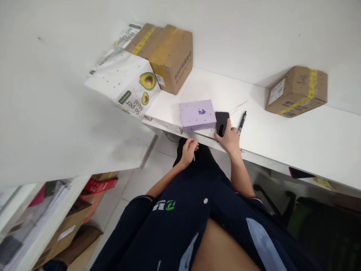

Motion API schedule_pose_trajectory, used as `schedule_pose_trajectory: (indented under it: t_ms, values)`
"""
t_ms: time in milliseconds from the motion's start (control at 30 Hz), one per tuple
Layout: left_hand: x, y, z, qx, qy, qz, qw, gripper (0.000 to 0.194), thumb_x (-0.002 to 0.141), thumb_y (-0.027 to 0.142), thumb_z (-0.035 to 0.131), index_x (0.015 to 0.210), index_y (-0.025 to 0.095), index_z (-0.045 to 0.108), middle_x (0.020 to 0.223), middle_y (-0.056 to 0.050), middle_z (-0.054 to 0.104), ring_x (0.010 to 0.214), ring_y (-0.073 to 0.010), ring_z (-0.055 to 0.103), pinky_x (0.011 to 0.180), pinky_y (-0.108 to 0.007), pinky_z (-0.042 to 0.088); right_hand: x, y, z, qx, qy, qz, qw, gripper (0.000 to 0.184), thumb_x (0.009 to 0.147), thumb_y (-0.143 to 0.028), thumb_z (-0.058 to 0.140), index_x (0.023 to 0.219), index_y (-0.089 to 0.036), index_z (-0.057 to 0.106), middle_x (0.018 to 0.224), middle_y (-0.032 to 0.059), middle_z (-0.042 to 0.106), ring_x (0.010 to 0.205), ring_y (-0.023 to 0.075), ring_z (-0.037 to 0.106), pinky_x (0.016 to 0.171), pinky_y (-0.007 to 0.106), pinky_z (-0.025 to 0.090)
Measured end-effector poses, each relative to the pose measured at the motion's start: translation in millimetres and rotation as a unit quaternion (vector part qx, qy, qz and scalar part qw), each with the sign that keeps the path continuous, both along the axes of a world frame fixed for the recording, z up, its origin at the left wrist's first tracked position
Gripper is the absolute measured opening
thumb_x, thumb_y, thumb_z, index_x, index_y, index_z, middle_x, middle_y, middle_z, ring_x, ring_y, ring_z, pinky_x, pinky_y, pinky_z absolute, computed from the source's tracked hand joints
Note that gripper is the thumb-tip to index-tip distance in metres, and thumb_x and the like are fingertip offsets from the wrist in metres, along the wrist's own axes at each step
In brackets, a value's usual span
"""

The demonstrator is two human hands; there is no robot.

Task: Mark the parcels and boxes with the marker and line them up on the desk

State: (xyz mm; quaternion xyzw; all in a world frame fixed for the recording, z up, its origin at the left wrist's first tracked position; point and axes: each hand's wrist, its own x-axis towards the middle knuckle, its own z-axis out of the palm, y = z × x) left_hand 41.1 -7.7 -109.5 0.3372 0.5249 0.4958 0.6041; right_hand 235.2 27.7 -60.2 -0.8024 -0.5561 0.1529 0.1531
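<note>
My right hand is on a black smartphone that lies on the white table, with the thumb at its lower left edge and a finger along its right side. A black pen lies just right of that hand, partly behind the fingers. To the left of the phone sits a closed lilac box with a small purple mark on top. My left hand hangs in front of the table edge, below the box, its fingers curled together. Something thin and pale shows under those fingers, too small to name.
Taped brown cartons and a white avocado-print box stand at the table's left end. Another taped carton is at the right. A white panel rises on the left, above shelves with boxes. A dark chair stands lower right.
</note>
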Motion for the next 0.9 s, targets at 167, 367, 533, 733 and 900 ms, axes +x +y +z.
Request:
schedule_pose_trajectory:
  t_ms: [167,367,533,733,900]
  values:
    - [13.1,2.2,21.9,0.03,-0.024,-0.086,0.996,0.033,0.076,0.046,0.081,0.09,0.019,0.069,0.079,-0.001,0.071,0.069,-0.0124,0.065,0.071,-0.028,0.054,25.2,-4.7,7.2,0.021,0.35,-0.083,0.933,0.108,0.078,-0.054,0.064,0.165,-0.013,0.016,0.106,0.0116,0.068,0.08,0.022,0.063,0.074,0.039,0.056]
    - [29.0,6.0,40.5,0.073,-0.136,-0.097,0.983,0.051,0.087,0.062,0.068,0.124,0.026,0.07,0.129,-0.009,0.071,0.108,-0.0219,0.07,0.094,-0.037,0.055,-18.8,-47.2,11.5,0.134,0.397,-0.007,0.908,0.104,0.077,-0.053,0.067,0.164,-0.027,0.017,0.126,0.0105,0.062,0.095,0.0222,0.064,0.074,0.039,0.058]
    - [26.3,-3.0,50.0,-0.007,-0.224,0.06,0.973,0.046,0.09,0.061,0.064,0.109,0.021,0.076,0.121,-0.008,0.076,0.134,-0.0282,0.061,0.114,-0.041,0.048,-56.5,-65.6,8.1,0.22,0.269,0.146,0.926,0.103,0.074,-0.049,0.078,0.161,-0.026,0.027,0.142,0.0159,0.053,0.123,0.0304,0.055,0.104,0.055,0.051]
    - [7.0,-5.4,68.2,-0.094,-0.329,0.088,0.935,0.054,0.099,0.059,0.05,0.112,0.012,0.075,0.12,-0.014,0.077,0.134,-0.0296,0.062,0.116,-0.044,0.048,-79.8,-51.5,11.4,0.225,0.474,0.054,0.85,0.045,0.093,-0.05,0.061,0.131,-0.026,0.058,0.113,0.0065,0.068,0.092,0.0167,0.065,0.084,0.036,0.058]
    - [3.4,-2.1,76.0,-0.103,-0.348,0.092,0.927,0.052,0.103,0.054,0.045,0.109,0.013,0.076,0.119,-0.013,0.077,0.137,-0.0279,0.06,0.12,-0.043,0.045,-91.0,-43.2,20.0,0.234,0.509,0.014,0.829,0.036,0.089,-0.051,0.065,0.112,-0.024,0.063,0.098,0.0031,0.069,0.088,0.0159,0.065,0.084,0.034,0.056]
